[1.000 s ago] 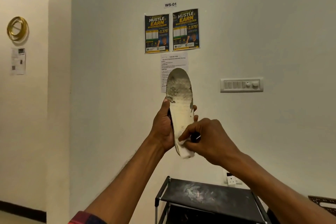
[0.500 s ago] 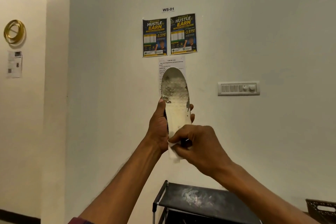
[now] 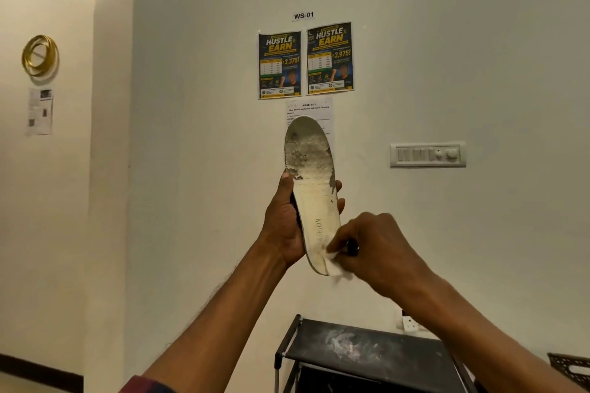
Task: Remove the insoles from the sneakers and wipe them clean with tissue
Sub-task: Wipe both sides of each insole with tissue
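so the step going on here is the actual wiping, and if you're doing this yourself my take is you want to be working in long strokes from the heel end up toward the toe, since the grey, crusty-looking wear is all sitting at the top of the insole (image 3: 314, 191) and the lower half already looks fairly pale. i'd also be refolding the tissue to a fresh face before it reaches that dirty patch, otherwise it's probably just smearing grime around. backing the insole from behind matters too, because it looks thin and bendy and is likely flexing away under pressure.

as for where things are: the insole is being held up in the air in front of the wall, standing roughly upright with the toe end up and the printed side facing the camera. the left hand (image 3: 284, 220) is wrapping around its middle from behind, thumb on the left edge and fingertips peeking past the right edge, so it's closed firmly on it. the right hand (image 3: 376, 249) is sitting just right of the heel end, fingers pinched shut on a small white wad of tissue (image 3: 335, 260) that's pressing against the bottom of the insole. the sneakers aren't in view.
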The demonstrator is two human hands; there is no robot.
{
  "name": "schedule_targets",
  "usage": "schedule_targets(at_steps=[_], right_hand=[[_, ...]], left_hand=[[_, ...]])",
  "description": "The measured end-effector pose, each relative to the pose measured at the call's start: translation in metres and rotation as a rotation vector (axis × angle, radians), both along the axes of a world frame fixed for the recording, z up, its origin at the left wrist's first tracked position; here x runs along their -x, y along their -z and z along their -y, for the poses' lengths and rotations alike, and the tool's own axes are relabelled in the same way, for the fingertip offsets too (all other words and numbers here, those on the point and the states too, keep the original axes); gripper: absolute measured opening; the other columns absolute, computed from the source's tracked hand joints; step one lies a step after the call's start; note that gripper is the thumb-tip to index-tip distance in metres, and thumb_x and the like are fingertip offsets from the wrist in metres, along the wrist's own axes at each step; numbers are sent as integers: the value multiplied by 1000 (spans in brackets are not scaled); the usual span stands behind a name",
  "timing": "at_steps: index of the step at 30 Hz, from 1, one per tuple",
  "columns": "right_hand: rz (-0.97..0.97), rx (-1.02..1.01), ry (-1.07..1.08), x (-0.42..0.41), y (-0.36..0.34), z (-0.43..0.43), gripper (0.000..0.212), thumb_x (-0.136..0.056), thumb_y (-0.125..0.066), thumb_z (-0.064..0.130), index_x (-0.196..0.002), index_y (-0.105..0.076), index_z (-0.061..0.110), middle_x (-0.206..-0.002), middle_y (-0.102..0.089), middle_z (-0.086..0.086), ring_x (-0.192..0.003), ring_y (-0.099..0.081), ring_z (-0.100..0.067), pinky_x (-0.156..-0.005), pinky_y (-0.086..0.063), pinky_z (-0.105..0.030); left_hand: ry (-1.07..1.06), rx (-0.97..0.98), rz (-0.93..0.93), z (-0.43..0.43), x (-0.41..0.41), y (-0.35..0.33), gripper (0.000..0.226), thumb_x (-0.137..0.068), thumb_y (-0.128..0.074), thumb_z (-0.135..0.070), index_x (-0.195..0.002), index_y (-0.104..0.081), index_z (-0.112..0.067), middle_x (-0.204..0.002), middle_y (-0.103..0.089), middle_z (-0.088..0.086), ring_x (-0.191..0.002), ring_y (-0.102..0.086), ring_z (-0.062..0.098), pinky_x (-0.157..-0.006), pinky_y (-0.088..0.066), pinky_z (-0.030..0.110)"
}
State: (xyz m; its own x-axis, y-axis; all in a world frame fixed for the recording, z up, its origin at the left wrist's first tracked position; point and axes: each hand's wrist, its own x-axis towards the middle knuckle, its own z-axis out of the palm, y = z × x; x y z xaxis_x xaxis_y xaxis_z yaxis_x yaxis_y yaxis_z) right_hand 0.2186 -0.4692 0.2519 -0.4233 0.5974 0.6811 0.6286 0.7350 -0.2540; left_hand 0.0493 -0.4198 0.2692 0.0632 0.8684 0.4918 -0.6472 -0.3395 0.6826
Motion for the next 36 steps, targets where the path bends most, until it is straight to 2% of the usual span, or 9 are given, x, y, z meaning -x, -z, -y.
schedule_targets(at_steps=[3, 5, 9, 14, 19, 23, 29, 32, 36], right_hand=[[-59, -145, 21, 3, -7, -4, 18, -88, -73, 19, -106, -77, 14, -116, -72, -7, -101, -69, -19, -86, -51, -17], [-11, -199, -49, 11, -3, -2, 18, -88, -74, 16, -105, -78, 14, -115, -72, -7, -102, -69, -21, -92, -53, -23], [-24, -106, -54, 6, -4, -5, 18, -89, -73, 16, -106, -77, 14, -119, -71, -5, -105, -70, -19, -94, -52, -21], [-171, -313, -22, 12, -30, -22, 12, -88, -74, 17, -98, -78, 11, -100, -75, -8, -85, -71, -21, -81, -59, -29], [-135, -320, -70, 12, -31, -25, 11, -86, -76, 12, -96, -79, 11, -100, -74, -8, -85, -71, -20, -79, -61, -33], [-187, -483, 24, 7, -54, -40, 14, -85, -76, 13, -96, -76, 5, -96, -71, -12, -83, -68, -27, -71, -61, -38], [-99, -541, -5, 6, -50, -39, 16, -82, -78, 13, -97, -76, 6, -95, -71, -11, -80, -66, -24, -67, -60, -35], [-253, -603, 87, -2, -68, -54, 14, -84, -75, 10, -95, -74, 2, -90, -70, -14, -79, -65, -27, -66, -58, -35], [-241, -645, 66, 7, -84, -53, 14, -85, -74, 8, -99, -73, 2, -94, -70, -16, -82, -64, -26, -68, -59, -36]], left_hand=[[-11, 19, 29, -3, -2, -1, 67, -104, -40, -60, -146, -56, -10, -138, -59, 24, -118, -62, 35, -96, -56, 48], [-16, 25, 43, -2, -4, -3, 67, -104, -39, -60, -146, -56, -11, -143, -58, 24, -122, -61, 35, -103, -52, 51], [-48, 44, 31, 3, -4, -1, 65, -105, -38, -58, -142, -59, -8, -134, -64, 25, -122, -60, 38, -107, -47, 53], [-119, 50, -68, 9, -9, -1, 58, -107, -37, -55, -136, -64, -11, -113, -75, 20, -96, -76, 32, -79, -63, 44], [-126, 45, -88, 18, -7, -3, 58, -106, -41, -52, -140, -61, -10, -113, -75, 20, -96, -75, 32, -82, -63, 44], [-114, 28, -158, 26, -17, 0, 53, -106, -42, -50, -138, -63, -13, -105, -77, 17, -85, -77, 30, -68, -63, 41], [-63, 10, -149, 31, -21, 1, 52, -105, -46, -51, -138, -63, -15, -108, -75, 17, -89, -74, 31, -80, -64, 45], [7, 30, -158, 36, -27, 3, 53, -101, -51, -53, -135, -66, -15, -118, -71, 22, -96, -69, 36, -89, -59, 49], [52, 30, -135, 36, -32, -1, 52, -97, -58, -53, -140, -62, -22, -127, -69, 22, -102, -66, 38, -89, -58, 50]])
